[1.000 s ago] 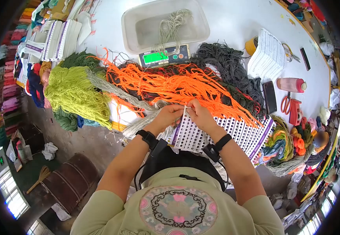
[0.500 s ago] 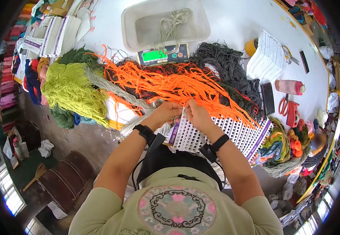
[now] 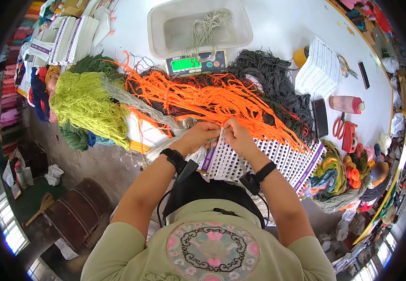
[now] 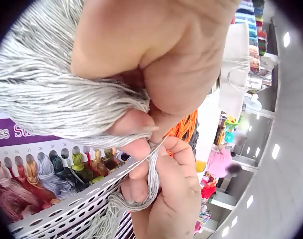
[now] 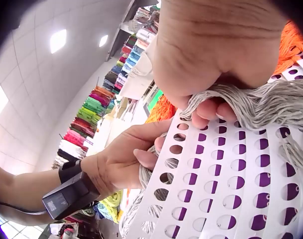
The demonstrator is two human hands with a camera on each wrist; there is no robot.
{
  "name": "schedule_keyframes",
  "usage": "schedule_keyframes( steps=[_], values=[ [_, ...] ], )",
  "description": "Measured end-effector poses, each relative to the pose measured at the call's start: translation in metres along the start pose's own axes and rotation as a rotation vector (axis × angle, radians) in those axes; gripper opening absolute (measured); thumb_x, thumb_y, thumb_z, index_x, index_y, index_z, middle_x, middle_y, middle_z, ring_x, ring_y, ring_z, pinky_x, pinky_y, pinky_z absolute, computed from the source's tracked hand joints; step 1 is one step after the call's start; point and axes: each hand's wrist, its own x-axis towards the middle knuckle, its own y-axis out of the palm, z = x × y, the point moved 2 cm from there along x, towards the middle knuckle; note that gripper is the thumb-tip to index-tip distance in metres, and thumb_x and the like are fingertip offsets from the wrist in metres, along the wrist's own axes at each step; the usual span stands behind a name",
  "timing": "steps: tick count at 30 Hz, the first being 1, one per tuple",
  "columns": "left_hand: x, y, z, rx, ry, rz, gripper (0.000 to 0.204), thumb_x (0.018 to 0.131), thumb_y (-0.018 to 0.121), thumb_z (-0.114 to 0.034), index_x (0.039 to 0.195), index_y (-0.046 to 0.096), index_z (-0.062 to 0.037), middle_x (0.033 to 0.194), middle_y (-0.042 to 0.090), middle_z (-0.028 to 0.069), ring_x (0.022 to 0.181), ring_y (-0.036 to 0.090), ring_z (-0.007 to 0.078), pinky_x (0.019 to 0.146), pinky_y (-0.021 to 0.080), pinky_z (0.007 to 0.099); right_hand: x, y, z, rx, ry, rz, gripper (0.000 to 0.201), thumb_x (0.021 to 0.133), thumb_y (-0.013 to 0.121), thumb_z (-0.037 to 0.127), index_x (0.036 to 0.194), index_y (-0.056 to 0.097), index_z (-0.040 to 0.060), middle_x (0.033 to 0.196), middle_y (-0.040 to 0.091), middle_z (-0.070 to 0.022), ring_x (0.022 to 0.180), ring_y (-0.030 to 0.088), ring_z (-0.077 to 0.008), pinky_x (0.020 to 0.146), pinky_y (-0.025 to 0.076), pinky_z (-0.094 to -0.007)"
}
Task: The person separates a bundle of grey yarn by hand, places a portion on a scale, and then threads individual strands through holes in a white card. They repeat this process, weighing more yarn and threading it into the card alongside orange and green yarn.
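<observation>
Both hands meet at the upper edge of a white punched card (image 3: pixel 222 165) with rows of holes. My left hand (image 3: pixel 204 136) grips a thick bundle of pale grey embroidery floss (image 4: pixel 47 89), its fingertips right at the card's edge. In the right wrist view, that left hand (image 5: pixel 124 154) is partly behind the card. A smaller length of grey floss (image 5: pixel 271 104) is pinched by my right hand (image 3: pixel 240 139) at a corner hole and hangs over the card's face. In the left wrist view, the fingertips of the right hand (image 4: pixel 176 189) almost meet the left ones.
Orange yarn (image 3: pixel 203 96) lies just beyond the hands, with lime yarn (image 3: pixel 83 110) at left and dark grey yarn (image 3: pixel 268 70) behind. A scale (image 3: pixel 196 64) with a plastic bin (image 3: pixel 165 44) stands further back. More punched cards (image 3: pixel 285 161), scissors (image 3: pixel 338 125) and a phone (image 3: pixel 320 118) lie at right.
Both hands stay at the card's edge, with only small shifts of the fingers. The head view has moved slightly.
</observation>
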Motion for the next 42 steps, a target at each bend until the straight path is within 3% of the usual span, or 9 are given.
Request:
schedule_keyframes(
  steps=[6,8,10,13,19,21,25,31,42],
  values=[
    [-0.004,-0.001,-0.009,0.348,0.079,-0.101,0.016,0.090,0.059,-0.018,0.098,0.062,-0.0044,0.077,0.062,0.0010,0.061,0.057,0.0076,0.048,0.040,0.0207,-0.002,0.002,-0.001,-0.220,-0.112,-0.073,0.011,0.091,0.052,0.013,0.099,0.047,0.0075,0.070,0.061,-0.0150,0.065,0.063,-0.0317,0.059,0.047,-0.0404],
    [-0.010,-0.017,-0.013,0.425,0.143,-0.142,0.015,0.090,0.059,-0.018,0.097,0.062,-0.0053,0.077,0.063,0.0012,0.061,0.058,0.0072,0.048,0.041,0.0206,-0.002,0.000,0.001,-0.265,-0.082,-0.031,0.010,0.095,0.051,0.014,0.099,0.048,0.0056,0.071,0.059,-0.0063,0.064,0.058,-0.0146,0.060,0.046,-0.0318],
    [-0.022,-0.045,-0.021,0.338,0.131,-0.336,0.013,0.090,0.058,-0.017,0.096,0.062,-0.0064,0.079,0.064,0.0012,0.061,0.058,0.0069,0.047,0.040,0.0208,-0.002,-0.004,0.000,-0.173,-0.050,-0.008,0.010,0.095,0.051,0.015,0.098,0.049,0.0058,0.070,0.058,-0.0051,0.063,0.057,-0.0134,0.060,0.045,-0.0309],
    [-0.038,-0.058,-0.026,0.235,0.125,-0.263,0.012,0.090,0.057,-0.016,0.095,0.061,-0.0068,0.080,0.065,0.0008,0.062,0.058,0.0069,0.046,0.039,0.0205,0.000,-0.004,-0.005,-0.021,0.013,0.009,0.014,0.092,0.055,0.018,0.099,0.051,0.0061,0.071,0.059,-0.0106,0.063,0.058,-0.0211,0.061,0.045,-0.0344],
    [-0.045,-0.041,-0.031,0.077,0.061,-0.277,0.016,0.092,0.060,-0.022,0.096,0.062,-0.0064,0.075,0.062,0.0003,0.059,0.057,0.0065,0.045,0.037,0.0202,0.001,-0.002,-0.004,-0.064,-0.006,0.008,0.008,0.096,0.051,0.014,0.095,0.050,0.0055,0.067,0.053,-0.0020,0.062,0.052,-0.0095,0.059,0.043,-0.0260],
    [-0.040,-0.033,-0.028,0.058,0.060,-0.301,0.019,0.091,0.062,-0.024,0.096,0.062,-0.0061,0.073,0.062,0.0003,0.058,0.056,0.0059,0.045,0.036,0.0201,0.002,-0.002,-0.007,-0.021,-0.020,-0.011,0.014,0.092,0.055,0.017,0.098,0.052,0.0051,0.074,0.060,-0.0099,0.065,0.058,-0.0195,0.064,0.047,-0.0327],
    [-0.029,-0.027,-0.022,0.345,0.166,-0.366,0.024,0.088,0.068,-0.029,0.092,0.064,-0.0065,0.064,0.058,-0.0019,0.053,0.050,0.0034,0.045,0.034,0.0190,0.003,-0.003,-0.007,0.033,-0.003,0.012,0.014,0.091,0.056,0.016,0.098,0.052,0.0045,0.076,0.060,-0.0092,0.066,0.059,-0.0187,0.064,0.047,-0.0327],
    [-0.035,-0.030,-0.018,0.037,0.172,-0.266,0.022,0.091,0.065,-0.029,0.097,0.064,-0.0089,0.084,0.063,-0.0014,0.067,0.053,0.0032,0.047,0.034,0.0180,0.003,-0.001,-0.005,0.034,-0.034,-0.004,0.006,0.095,0.054,0.010,0.096,0.051,0.0044,0.074,0.054,-0.0021,0.064,0.054,-0.0094,0.059,0.044,-0.0262],
    [-0.044,-0.007,-0.021,-0.362,0.081,0.012,0.021,0.094,0.060,-0.028,0.104,0.060,-0.0088,0.089,0.060,-0.0013,0.069,0.050,0.0042,0.048,0.035,0.0165,0.008,0.004,0.002,-0.275,0.045,-0.017,0.028,0.089,0.061,0.031,0.100,0.052,0.0078,0.081,0.064,-0.0168,0.079,0.064,-0.0345,0.068,0.048,-0.0426]
  ],
)
